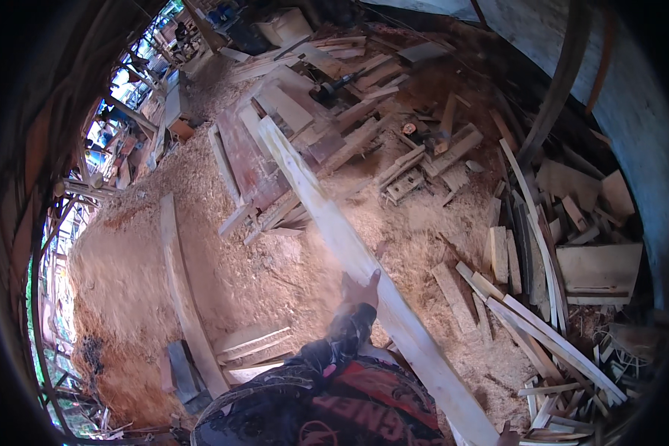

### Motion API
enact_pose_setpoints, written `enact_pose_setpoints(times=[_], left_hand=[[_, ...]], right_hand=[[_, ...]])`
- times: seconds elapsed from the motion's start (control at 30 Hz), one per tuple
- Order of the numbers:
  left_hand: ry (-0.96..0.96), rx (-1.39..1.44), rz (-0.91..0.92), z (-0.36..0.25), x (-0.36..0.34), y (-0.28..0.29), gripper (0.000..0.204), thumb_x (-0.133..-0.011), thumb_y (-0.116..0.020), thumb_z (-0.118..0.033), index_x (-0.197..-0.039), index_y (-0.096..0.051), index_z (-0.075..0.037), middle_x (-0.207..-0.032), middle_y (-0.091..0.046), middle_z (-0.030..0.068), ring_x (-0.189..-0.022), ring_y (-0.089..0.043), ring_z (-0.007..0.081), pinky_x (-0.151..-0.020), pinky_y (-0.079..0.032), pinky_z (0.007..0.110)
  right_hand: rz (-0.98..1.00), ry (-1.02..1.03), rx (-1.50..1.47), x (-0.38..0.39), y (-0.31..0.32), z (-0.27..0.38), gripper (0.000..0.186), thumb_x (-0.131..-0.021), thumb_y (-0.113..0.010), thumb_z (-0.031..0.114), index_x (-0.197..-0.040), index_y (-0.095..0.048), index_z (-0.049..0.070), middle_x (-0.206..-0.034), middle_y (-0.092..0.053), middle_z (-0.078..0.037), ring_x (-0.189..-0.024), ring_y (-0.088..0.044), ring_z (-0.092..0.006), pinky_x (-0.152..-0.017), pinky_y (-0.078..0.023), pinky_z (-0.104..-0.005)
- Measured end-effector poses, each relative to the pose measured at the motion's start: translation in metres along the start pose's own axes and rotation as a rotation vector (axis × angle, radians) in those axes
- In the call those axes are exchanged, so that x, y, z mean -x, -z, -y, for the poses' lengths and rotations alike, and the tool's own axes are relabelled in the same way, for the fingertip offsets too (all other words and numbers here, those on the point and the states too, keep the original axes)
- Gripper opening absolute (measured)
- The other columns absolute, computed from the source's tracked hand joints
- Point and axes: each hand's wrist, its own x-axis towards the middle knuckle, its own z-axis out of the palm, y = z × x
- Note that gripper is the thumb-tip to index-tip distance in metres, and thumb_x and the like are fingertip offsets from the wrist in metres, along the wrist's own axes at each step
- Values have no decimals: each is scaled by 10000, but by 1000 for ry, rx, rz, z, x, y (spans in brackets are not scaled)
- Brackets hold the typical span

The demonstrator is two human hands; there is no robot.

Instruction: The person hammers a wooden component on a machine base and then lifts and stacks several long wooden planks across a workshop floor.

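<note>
A long pale wooden plank point(327, 215) runs slantwise from the worktable point(249, 152) at the far side down to the lower right edge, beside my body. My left hand point(360, 290) grips the plank's left edge near its middle, with one finger lying along the top face. Only a little of my right hand point(508, 435) shows at the lower edge, against the right side of the plank's near end; its other fingers are out of sight. A dark power tool point(327, 91) lies among boards at the table's far right.
Sawdust point(126, 275) covers the ground. A long board point(175, 275) lies on the left, with short planks point(253, 343) by my feet. Offcuts point(416, 167) are heaped right of the table. Leaning strips point(531, 223) and a pale panel point(598, 267) stand along the right wall.
</note>
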Motion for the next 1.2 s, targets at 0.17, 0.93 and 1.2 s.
enact_pose_setpoints(times=[0.17, 0.93, 1.2], left_hand=[[-8, -231, 41, -26, -31, 7, 1018, -800, -652, -517, -1449, -117, 56, -1379, -393, 297, -1283, -413, 385, -1058, -341, 416], [-10, 58, 73, -56, -232, 0, 1031, -810, -712, -373, -1460, -29, 47, -1504, -172, 250, -1362, -287, 337, -1122, -270, 373], [-92, -50, 27, -73, -407, 2, 1029, -810, -703, -405, -1462, -43, 39, -1502, -177, 261, -1373, -269, 346, -1125, -265, 383]], right_hand=[[-178, 240, 225, -10, -12, 12, 476, -1012, -223, 399, -1268, -482, 92, -851, -658, -194, -761, -638, -362, -691, -499, -514], [-341, 18, -244, 8, 72, 264, 817, -912, -301, 612, -685, -662, -85, -701, -599, -324, -746, -614, -461, -748, -449, -536], [-349, 42, -384, 21, 121, 433, 818, -914, -289, 620, -712, -666, -78, -740, -611, -320, -801, -608, -454, -788, -442, -524]])
